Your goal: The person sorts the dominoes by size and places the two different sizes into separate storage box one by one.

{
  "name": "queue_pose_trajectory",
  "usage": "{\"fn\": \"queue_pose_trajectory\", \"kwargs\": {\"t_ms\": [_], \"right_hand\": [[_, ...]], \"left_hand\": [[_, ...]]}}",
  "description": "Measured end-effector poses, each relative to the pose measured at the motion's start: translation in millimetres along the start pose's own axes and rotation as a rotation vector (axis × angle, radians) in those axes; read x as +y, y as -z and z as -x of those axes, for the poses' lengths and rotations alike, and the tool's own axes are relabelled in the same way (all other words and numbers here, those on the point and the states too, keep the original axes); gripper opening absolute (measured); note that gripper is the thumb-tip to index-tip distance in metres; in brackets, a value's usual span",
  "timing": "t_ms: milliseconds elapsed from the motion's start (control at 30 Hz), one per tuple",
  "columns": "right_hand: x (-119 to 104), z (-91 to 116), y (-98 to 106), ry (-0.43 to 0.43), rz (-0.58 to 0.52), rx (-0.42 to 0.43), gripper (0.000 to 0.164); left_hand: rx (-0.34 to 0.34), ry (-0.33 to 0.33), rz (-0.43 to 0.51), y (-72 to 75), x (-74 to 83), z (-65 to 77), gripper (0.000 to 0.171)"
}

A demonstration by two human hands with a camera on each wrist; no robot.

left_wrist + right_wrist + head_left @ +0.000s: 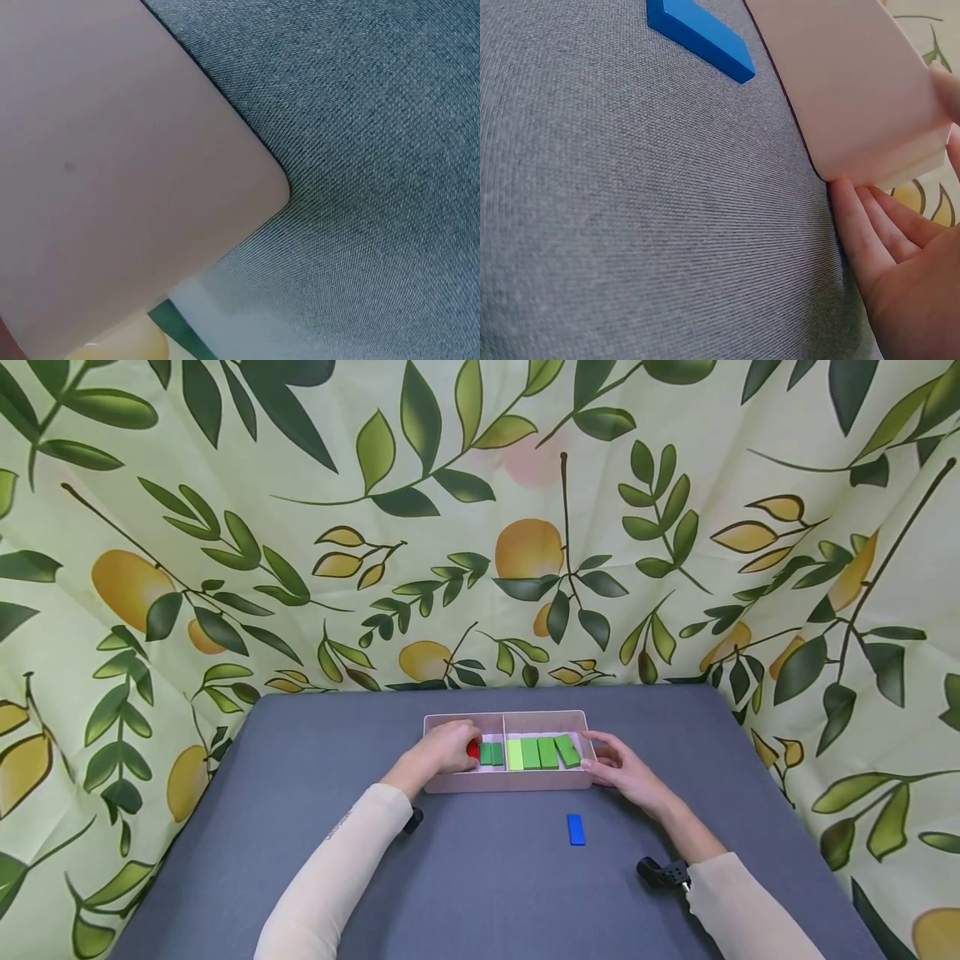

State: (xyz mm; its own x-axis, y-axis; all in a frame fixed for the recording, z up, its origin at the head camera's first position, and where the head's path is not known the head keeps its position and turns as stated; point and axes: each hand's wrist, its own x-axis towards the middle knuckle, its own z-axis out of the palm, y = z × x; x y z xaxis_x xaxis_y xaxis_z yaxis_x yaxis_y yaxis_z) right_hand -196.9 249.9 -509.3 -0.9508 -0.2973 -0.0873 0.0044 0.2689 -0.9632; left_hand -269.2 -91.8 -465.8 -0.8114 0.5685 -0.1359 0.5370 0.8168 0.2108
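Note:
A pink two-compartment box (510, 781) lies on the grey cloth. My left hand (446, 747) reaches into its left compartment, thumb and fingers around a red block (473, 749), which they partly hide. Right of the red block are dark green blocks (491, 753). In the right compartment a light green block (514, 755) stands beside several mid-green blocks (549, 752), the rightmost tilted. My right hand (626, 772) holds the box's right end, thumb at the upper wall and fingers along the end, as the right wrist view shows. The left wrist view shows only the box's outer wall (135, 165).
A blue block (576, 829) lies flat on the grey-covered table (480, 877), in front of the box's right half. Behind the table hangs a cloth (465, 568) printed with leaves and fruit. Dark wrist straps (663, 872) sit at the sleeves.

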Motion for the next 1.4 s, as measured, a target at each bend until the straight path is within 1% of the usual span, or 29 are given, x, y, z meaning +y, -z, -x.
{"fn": "queue_pose_trajectory", "kwargs": {"t_ms": [100, 200, 400, 700, 833, 967, 1133, 1267, 1400], "right_hand": [[0, 0, -1, -0.002, -0.002, -0.002, 0.063], [-1, 0, -1, 0.0, 0.001, -0.004, 0.063], [-2, 0, 0, -0.002, 0.009, -0.001, 0.063], [-2, -1, 4, 0.005, -0.003, 0.002, 0.064], [-1, -2, 4, 0.006, -0.008, -0.003, 0.064], [-1, -1, 4, 0.004, -0.005, -0.001, 0.064], [-2, -1, 2, -0.004, 0.006, 0.003, 0.065], [0, -2, 1, -0.004, 0.011, 0.004, 0.064], [1, -3, 0, -0.002, 0.01, 0.003, 0.064]], "left_hand": [[-0.001, 0.003, 0.01, -1.2, -1.0, 1.0, 0.03], [0.018, -0.004, 0.018, 0.0, -1.0, 2.4, 0.031], [0.066, -0.042, 0.014, 9.1, 3.4, 6.4, 0.03], [0.142, -0.109, -0.093, 29.3, 15.7, 15.6, 0.029], [0.178, -0.159, -0.137, 37.5, 22.5, 22.0, 0.028], [0.228, -0.232, -0.175, 44.7, 31.0, 29.3, 0.027], [0.289, -0.298, -0.2, 47.1, 41.6, 37.2, 0.024], [0.329, -0.336, -0.2, 45.8, 48.9, 42.3, 0.022], [0.359, -0.361, -0.15, 45.6, 58.6, 48.9, 0.024]]}}
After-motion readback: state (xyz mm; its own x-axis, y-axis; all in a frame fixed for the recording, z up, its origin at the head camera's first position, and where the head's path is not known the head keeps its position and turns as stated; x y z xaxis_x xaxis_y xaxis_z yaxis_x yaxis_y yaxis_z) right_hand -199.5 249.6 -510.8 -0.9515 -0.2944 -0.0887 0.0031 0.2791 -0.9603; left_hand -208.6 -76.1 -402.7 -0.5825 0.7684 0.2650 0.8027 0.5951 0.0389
